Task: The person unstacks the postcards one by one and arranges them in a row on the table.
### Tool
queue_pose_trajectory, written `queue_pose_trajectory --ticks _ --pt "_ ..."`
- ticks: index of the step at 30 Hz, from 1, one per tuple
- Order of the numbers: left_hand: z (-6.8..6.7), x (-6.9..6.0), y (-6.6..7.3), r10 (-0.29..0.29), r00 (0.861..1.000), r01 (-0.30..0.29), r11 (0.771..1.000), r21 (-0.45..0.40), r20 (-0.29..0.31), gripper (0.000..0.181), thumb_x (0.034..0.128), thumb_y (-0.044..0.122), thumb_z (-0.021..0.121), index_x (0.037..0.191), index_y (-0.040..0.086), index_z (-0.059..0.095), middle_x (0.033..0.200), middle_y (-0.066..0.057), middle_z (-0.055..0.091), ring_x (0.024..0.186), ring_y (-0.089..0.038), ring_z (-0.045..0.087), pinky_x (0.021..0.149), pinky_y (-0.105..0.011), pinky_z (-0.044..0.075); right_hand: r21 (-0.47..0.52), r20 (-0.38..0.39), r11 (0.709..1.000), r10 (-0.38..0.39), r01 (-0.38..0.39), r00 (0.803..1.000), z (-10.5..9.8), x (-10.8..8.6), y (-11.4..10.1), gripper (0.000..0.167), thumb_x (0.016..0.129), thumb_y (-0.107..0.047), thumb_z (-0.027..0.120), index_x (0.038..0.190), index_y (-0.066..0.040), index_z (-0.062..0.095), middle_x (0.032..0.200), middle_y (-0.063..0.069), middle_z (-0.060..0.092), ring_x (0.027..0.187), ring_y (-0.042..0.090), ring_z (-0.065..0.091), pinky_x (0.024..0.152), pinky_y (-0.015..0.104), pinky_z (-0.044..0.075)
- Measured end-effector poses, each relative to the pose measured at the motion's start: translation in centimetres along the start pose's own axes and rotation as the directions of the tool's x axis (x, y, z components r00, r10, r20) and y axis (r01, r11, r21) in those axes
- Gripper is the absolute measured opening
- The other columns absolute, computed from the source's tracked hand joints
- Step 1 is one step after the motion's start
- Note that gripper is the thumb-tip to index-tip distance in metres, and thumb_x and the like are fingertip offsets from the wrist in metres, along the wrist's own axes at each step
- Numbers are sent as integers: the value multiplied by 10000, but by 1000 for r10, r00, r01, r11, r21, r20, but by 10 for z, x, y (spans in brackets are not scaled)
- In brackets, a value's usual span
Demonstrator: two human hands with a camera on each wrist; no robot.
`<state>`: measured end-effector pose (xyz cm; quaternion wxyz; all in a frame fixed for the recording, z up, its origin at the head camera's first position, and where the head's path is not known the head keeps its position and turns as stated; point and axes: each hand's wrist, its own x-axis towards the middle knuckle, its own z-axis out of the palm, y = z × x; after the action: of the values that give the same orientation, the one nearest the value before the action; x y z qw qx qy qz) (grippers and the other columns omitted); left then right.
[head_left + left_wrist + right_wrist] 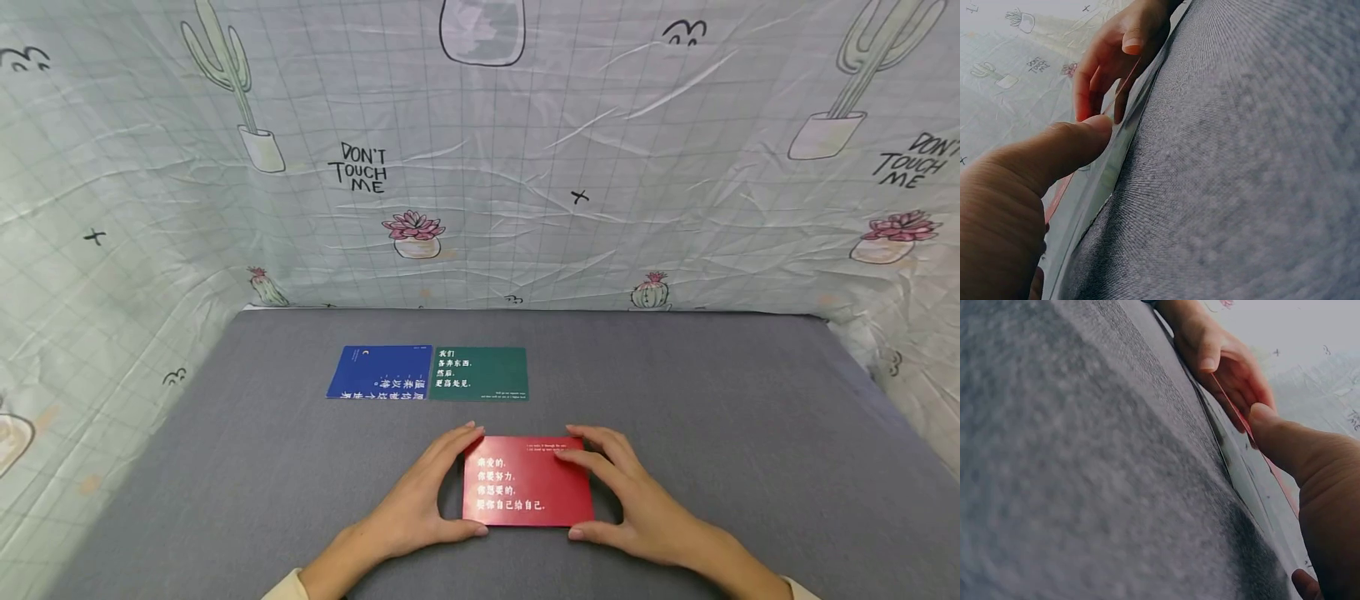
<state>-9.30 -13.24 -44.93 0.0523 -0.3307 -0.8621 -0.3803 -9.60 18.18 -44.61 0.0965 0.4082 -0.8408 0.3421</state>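
Both hands hold a red card (517, 479) with white printed characters, upright to the viewer, near the front middle in the head view. The left hand (420, 496) grips its left side, thumb at the near corner and fingertips at the far corner. Mirroring this, the right hand (641, 500) grips the right side, with one finger lying over the card's face. In the left wrist view the red card (1059, 199) shows nearly edge-on, beyond the left thumb. From the right wrist the red card (1279, 478) looks like a thin strip, apart from the grey surface.
A blue card (382, 372) and a green card (480, 374) lie side by side farther back on the grey cloth-covered table (675, 375). The blue card's print is upside down. A pale curtain (525, 167) with cactus drawings encloses the back and sides.
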Motion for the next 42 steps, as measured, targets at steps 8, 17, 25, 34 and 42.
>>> queue_pose_trajectory --ticks 8,17,25,34,42 --pt "1 -1 1 -14 1000 14 1000 -21 -12 1000 689 426 846 1486 131 319 1501 -49 339 1344 -173 339 1037 -450 383 -4 24 1000 18 -18 1000 -3 -2 1 812 725 -415 824 1410 -183 455 1473 107 341 1319 227 275 917 318 492" --pt "0 -1 3 -31 999 30 999 -34 -17 994 695 432 838 1490 145 315 1511 -33 326 1347 -166 329 1031 -474 385 1 29 1000 16 -16 999 -5 -2 0 799 735 -394 823 1411 -182 454 1473 109 342 1317 233 272 968 265 445" --pt "-2 -2 4 -50 999 50 998 -45 -15 993 692 429 839 1490 148 318 1516 -36 321 1351 -165 320 1019 -482 398 10 37 1000 28 -29 999 -4 0 0 762 769 -394 793 1416 -185 448 1466 98 345 1306 219 270 868 301 518" --pt "-1 -4 6 -74 997 74 997 -31 9 979 705 450 824 1494 177 313 1527 -24 308 1365 -185 302 1009 -505 401 6 64 999 54 -54 997 -6 -1 -4 741 787 -399 775 1412 -179 445 1459 90 346 1297 228 263 821 303 538" --pt "-3 -2 11 -109 993 111 992 -57 34 994 692 426 835 1497 181 305 1534 -33 292 1389 -221 259 1008 -539 390 -38 47 999 24 -22 999 -10 0 -5 738 772 -391 791 1399 -182 462 1460 80 354 1307 222 260 838 315 533"
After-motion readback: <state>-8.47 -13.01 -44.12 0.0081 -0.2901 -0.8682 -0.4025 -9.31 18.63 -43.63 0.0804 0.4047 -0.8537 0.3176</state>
